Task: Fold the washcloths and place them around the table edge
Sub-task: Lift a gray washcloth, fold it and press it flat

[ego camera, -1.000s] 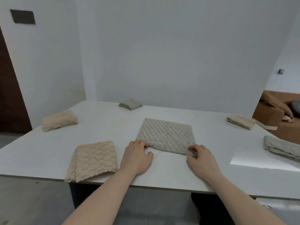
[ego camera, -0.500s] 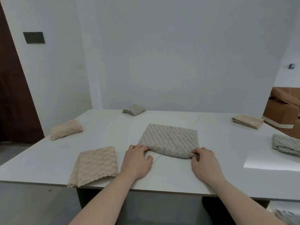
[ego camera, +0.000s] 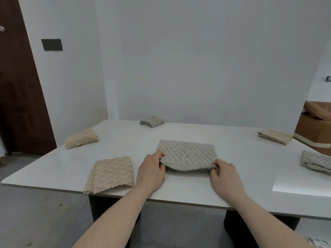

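Observation:
A grey textured washcloth lies in the middle of the white table, its near edge lifted off the surface. My left hand pinches the near left corner and my right hand pinches the near right corner. A beige washcloth, folded once, lies flat at the near left edge. Folded washcloths sit around the table: a beige one at the left, a grey one at the far edge, a beige one at the far right, a grey one at the right edge.
A white wall stands behind the table. A dark wooden door is at the left. Brown cardboard boxes stand past the table's right corner. A bright patch of light falls on the table at the near right.
Both hands have closed on the near corners of the grey washcloth and raised its near edge off the table. The camera has tilted up a little.

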Available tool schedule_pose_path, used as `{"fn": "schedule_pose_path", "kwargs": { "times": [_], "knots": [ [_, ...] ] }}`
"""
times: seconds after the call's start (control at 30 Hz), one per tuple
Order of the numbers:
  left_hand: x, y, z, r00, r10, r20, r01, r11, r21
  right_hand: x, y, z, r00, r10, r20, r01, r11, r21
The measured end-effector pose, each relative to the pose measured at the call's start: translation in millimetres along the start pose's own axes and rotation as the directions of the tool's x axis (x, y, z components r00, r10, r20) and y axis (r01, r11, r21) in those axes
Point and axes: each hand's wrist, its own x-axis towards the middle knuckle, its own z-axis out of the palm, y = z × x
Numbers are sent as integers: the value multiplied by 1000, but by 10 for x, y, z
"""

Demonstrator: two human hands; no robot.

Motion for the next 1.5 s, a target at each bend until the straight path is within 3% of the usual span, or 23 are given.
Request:
{"fn": "schedule_pose_path", "kwargs": {
  "times": [0.33, 0.8, 1.07, 1.3, 1.5],
  "knots": [
    [-28, 18, -5, 998, 66, 17, -67, 997, 48, -70, 13, -62, 992, 129, -8, -128, 989, 76],
    [-415, 87, -134, 997, 0, 79, -4, 999, 49, -326, -127, -175, 996, 70, 64, -74, 996, 56],
    [-592, 264, -783, 947, 138, 290, -202, 958, 202, -597, -343, -686, 979, 13, 202, -18, 1000, 22],
    [-255, 709, -1716, 966, 248, 75, -253, 965, 75, -339, -758, -1512, 995, -100, -10, 100, 987, 124],
    [106, 1066, -2181, 935, 350, -53, -343, 932, 117, -9, -1097, -1927, 976, -147, -161, 168, 978, 123]
  ]
}}
